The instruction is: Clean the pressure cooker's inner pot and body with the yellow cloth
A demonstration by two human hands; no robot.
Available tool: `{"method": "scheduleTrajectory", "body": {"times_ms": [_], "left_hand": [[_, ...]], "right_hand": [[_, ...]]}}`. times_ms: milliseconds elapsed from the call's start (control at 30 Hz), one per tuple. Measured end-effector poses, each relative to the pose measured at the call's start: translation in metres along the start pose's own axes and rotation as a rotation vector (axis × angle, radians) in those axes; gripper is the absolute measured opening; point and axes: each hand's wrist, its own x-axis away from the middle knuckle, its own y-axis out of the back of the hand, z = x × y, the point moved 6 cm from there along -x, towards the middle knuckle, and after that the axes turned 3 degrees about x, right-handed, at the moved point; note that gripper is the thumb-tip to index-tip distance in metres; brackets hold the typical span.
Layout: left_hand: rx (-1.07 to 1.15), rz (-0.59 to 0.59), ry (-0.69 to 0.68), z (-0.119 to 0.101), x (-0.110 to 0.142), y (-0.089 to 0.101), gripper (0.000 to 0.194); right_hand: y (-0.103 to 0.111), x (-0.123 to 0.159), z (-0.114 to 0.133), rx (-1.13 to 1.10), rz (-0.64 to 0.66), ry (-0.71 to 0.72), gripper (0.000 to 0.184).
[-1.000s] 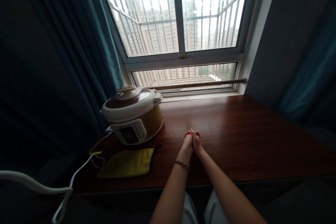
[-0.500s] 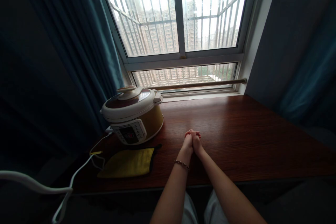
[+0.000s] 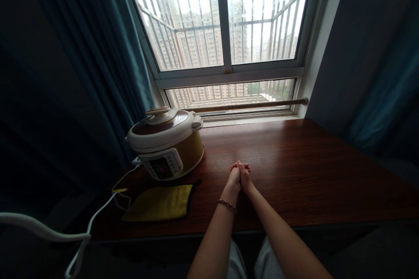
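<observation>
My left hand [image 3: 233, 176] and my right hand [image 3: 245, 176] are clasped together on the dark red-brown wooden table [image 3: 288, 161], fingers closed around each other. No object shows in either hand; the palms are hidden. A beaded bracelet [image 3: 226, 204] circles my left wrist. Left of my hands lies a yellow oven mitt or pad [image 3: 160, 202] with black edging. Behind it stands a white and gold electric cooker [image 3: 193, 150], its lid [image 3: 157, 126] on and its control panel facing me.
White cables [image 3: 101, 209] run from beside the cooker over the table's left front edge. At the back, a barred window [image 3: 225, 69] rises above the table, with a rail [image 3: 248, 106] across its lower part. Blue curtains [image 3: 121, 52] hang on both sides.
</observation>
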Motion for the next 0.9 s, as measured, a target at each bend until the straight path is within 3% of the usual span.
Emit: {"method": "scheduleTrajectory", "body": {"times_ms": [633, 900], "left_hand": [[-0.039, 0.018, -0.022, -0.0001, -0.0023, 0.0007, 0.015], [-0.173, 0.024, -0.077, -0.0029, -0.0031, 0.0004, 0.02]], "right_hand": [[-0.001, -0.0014, -0.0022, -0.017, 0.002, 0.009, 0.052], [-0.0013, 0.0033, 0.0031, -0.022, 0.013, 0.038, 0.054]]}}
